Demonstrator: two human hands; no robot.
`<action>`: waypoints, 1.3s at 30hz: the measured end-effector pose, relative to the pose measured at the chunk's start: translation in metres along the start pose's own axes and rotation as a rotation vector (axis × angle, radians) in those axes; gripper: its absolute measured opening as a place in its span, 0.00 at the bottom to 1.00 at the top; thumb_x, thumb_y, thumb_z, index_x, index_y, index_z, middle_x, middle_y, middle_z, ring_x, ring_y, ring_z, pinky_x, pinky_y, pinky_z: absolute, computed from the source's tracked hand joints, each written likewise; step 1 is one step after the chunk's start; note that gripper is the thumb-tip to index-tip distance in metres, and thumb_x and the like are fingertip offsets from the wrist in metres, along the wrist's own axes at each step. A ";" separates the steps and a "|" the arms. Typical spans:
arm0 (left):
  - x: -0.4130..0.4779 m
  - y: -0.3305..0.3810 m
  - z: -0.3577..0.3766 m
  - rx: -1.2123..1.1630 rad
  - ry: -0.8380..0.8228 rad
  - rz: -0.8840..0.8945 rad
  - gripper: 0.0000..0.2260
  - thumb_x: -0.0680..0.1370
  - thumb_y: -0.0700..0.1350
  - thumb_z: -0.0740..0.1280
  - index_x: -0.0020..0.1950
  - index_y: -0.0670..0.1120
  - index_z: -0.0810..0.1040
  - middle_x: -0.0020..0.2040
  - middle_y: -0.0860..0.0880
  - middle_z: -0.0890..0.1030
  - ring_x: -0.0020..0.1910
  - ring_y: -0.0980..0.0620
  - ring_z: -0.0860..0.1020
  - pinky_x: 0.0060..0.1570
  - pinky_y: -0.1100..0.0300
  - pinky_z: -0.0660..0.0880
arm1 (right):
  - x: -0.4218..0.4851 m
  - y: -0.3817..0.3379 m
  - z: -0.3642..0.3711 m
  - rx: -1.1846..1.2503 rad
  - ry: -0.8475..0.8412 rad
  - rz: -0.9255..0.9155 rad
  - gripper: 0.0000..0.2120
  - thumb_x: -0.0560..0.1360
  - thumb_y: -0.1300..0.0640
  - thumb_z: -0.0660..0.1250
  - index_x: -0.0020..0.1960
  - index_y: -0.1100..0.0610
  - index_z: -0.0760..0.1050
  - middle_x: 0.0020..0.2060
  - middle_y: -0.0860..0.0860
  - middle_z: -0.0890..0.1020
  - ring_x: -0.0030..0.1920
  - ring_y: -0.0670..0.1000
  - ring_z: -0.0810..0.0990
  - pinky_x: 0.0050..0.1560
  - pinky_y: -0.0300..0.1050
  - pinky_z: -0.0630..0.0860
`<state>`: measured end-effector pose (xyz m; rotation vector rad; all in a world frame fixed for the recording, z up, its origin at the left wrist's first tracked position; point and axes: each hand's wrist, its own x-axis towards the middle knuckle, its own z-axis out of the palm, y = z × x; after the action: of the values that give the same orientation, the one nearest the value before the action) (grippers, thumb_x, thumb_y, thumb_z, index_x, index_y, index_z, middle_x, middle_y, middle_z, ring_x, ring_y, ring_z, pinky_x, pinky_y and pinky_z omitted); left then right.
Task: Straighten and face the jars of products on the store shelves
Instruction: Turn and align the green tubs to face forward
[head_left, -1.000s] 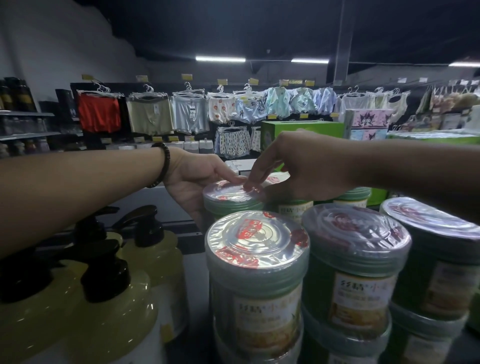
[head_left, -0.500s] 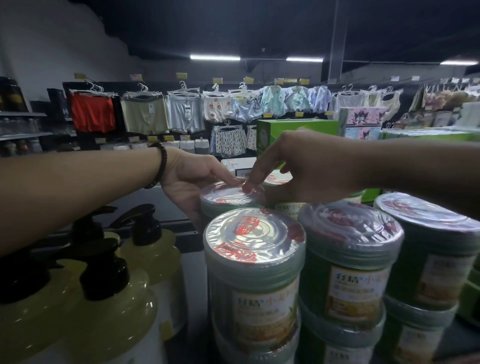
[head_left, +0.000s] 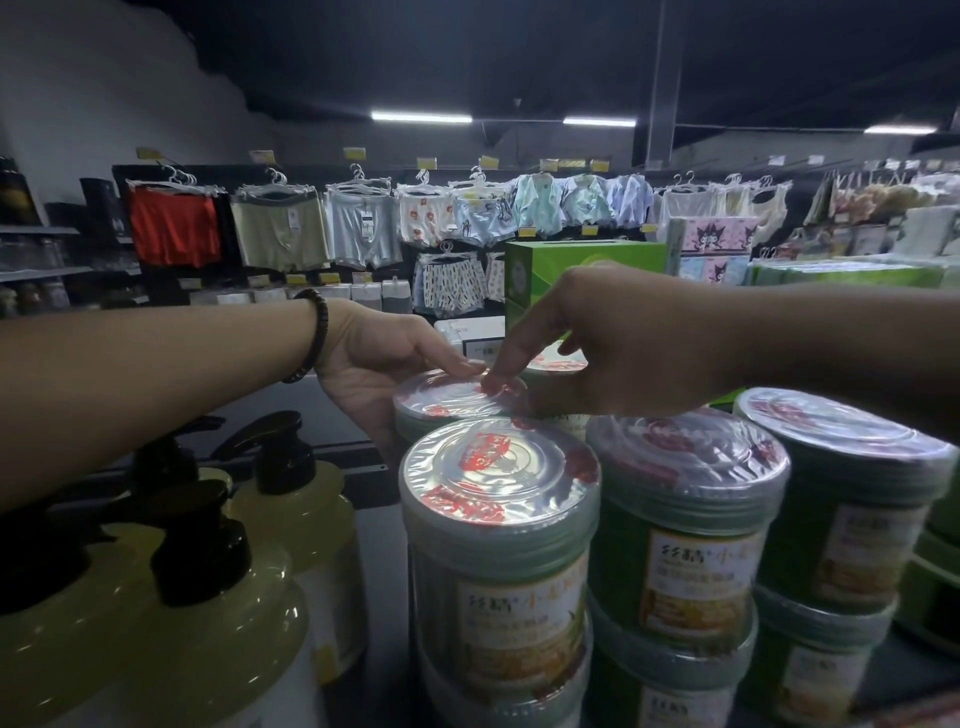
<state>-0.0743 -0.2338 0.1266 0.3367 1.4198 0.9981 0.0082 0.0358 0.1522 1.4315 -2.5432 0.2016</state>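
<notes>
Back jar (head_left: 452, 397) sits in the second row on the shelf, behind the front jars (head_left: 498, 467), unmoved this past second. My left grip (head_left: 374, 364) still wraps its side. Right grip (head_left: 613, 353) fingertips press the lid; closure unclear. I judge facing unfinished.

Locate the translucent yellow plastic pump bottles with black pump heads (head_left: 171, 649) at lower left; they stand in a close row, one behind another. On the far wall, note a rail of underwear on white plastic hangers: red fabric boxer shorts (head_left: 174, 226), olive fabric boxer shorts (head_left: 278, 234), then pale grey fabric boxer shorts (head_left: 363, 228). Small yellow price tags (head_left: 354, 153) sit above the rail. A bright green cardboard box (head_left: 587, 270) stands just left of a pink carton with cartoon cats (head_left: 717, 244) (print blurred). White ceiling tube lights (head_left: 421, 117) are lit.
</notes>
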 end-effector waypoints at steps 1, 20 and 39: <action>0.000 0.000 0.000 -0.009 -0.008 0.003 0.20 0.85 0.54 0.61 0.71 0.44 0.79 0.68 0.45 0.82 0.67 0.48 0.79 0.76 0.49 0.63 | 0.000 0.000 0.000 -0.003 0.000 -0.003 0.13 0.78 0.39 0.71 0.61 0.36 0.84 0.58 0.32 0.85 0.59 0.35 0.82 0.64 0.41 0.79; -0.009 0.022 0.005 0.102 0.176 -0.090 0.15 0.83 0.52 0.67 0.63 0.45 0.83 0.57 0.47 0.86 0.55 0.51 0.85 0.64 0.54 0.76 | 0.001 0.015 -0.025 0.087 -0.014 0.080 0.09 0.79 0.50 0.74 0.59 0.43 0.87 0.54 0.37 0.88 0.53 0.36 0.85 0.62 0.38 0.79; 0.028 0.093 0.000 0.367 0.633 -0.073 0.41 0.71 0.63 0.77 0.78 0.44 0.70 0.61 0.41 0.81 0.59 0.36 0.78 0.60 0.45 0.76 | -0.003 0.073 -0.010 0.121 -0.013 0.204 0.15 0.75 0.48 0.79 0.61 0.47 0.86 0.55 0.44 0.88 0.56 0.46 0.86 0.66 0.53 0.80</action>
<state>-0.1131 -0.1595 0.1763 0.2381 2.1851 0.8111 -0.0518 0.0780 0.1602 1.2138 -2.7288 0.3860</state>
